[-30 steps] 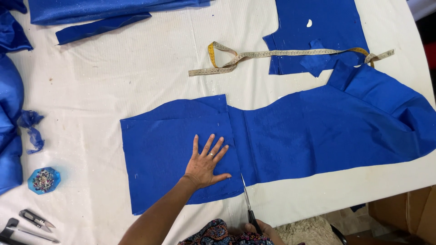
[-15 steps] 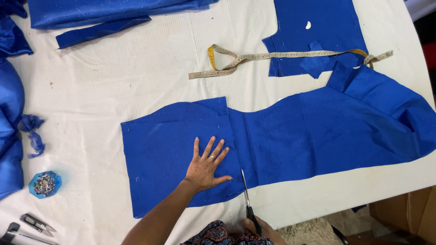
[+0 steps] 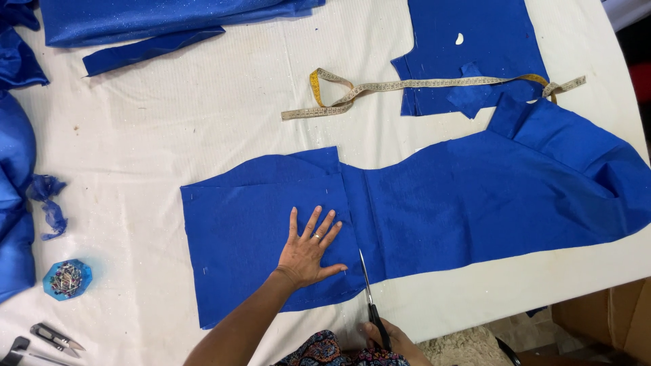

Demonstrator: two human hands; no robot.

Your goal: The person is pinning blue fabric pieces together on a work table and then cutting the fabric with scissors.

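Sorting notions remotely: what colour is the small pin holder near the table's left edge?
Light blue, filled with multicoloured pins; the pin holder shows best in the head view.

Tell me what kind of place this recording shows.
Most likely a tailoring or sewing workshop: blue fabric lies on a white cutting table, the right hand works scissors into it, and a measuring tape and a pin holder lie nearby.

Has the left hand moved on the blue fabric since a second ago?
No. The left hand stays flat on the blue fabric, same spot relative to its left edge; only the camera shifted.
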